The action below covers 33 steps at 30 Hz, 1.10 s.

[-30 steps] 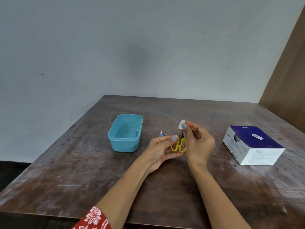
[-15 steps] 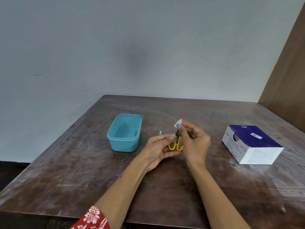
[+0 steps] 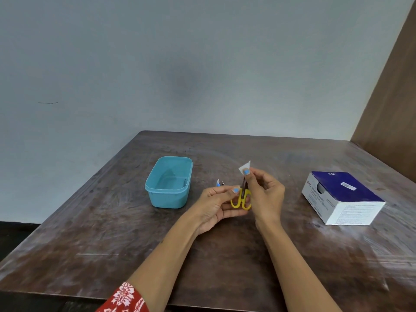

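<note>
Small scissors with yellow handles (image 3: 240, 199) stand upright over the middle of the table, blades pointing up. My left hand (image 3: 216, 206) holds them by the handles, thumb on the nearer loop. My right hand (image 3: 266, 195) pinches a small white swab (image 3: 244, 167) between thumb and forefinger, around the tip of the blades. The blades are mostly hidden behind my right fingers.
A light blue plastic tub (image 3: 168, 183) sits left of my hands. A small blue-and-white item (image 3: 218, 183) lies on the wooden table (image 3: 112, 239) just behind my left hand. A blue-topped white box (image 3: 342, 197) sits at the right. A brown panel (image 3: 394, 97) rises at far right.
Both hands with the scissors and the swab have shifted slightly left. The swab has tilted and moved along the blade tip.
</note>
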### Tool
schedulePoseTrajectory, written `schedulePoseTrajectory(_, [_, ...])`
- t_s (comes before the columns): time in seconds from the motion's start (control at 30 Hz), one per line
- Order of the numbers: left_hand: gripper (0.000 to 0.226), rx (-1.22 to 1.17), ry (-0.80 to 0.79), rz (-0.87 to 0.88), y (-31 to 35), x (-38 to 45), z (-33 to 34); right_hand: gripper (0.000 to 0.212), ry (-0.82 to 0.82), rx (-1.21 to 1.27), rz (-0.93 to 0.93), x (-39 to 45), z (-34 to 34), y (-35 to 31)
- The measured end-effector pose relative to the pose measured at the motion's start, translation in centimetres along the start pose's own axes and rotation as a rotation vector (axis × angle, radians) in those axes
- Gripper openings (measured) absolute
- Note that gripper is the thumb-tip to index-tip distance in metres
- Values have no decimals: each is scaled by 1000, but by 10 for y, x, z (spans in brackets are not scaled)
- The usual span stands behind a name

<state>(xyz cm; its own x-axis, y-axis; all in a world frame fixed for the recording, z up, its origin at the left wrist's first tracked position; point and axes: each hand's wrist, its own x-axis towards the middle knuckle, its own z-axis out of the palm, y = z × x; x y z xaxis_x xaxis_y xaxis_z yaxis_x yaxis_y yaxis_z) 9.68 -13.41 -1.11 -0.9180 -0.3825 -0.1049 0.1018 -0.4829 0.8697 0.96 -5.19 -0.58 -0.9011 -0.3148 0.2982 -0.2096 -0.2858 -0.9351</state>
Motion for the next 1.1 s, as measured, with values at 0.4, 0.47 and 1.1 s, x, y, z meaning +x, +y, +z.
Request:
schedulePoseTrajectory(0.4, [25, 37, 33, -8, -1, -1, 1, 8, 38, 95, 16, 1, -2, -6])
schedulePoseTrajectory(0.47, [21, 12, 66, 39, 0, -1, 0, 10, -24, 37, -2, -2, -1, -5])
schedulePoseTrajectory(1.1, [17, -26, 192, 197, 1, 4, -3, 18, -94, -396, -344, -3, -2, 8])
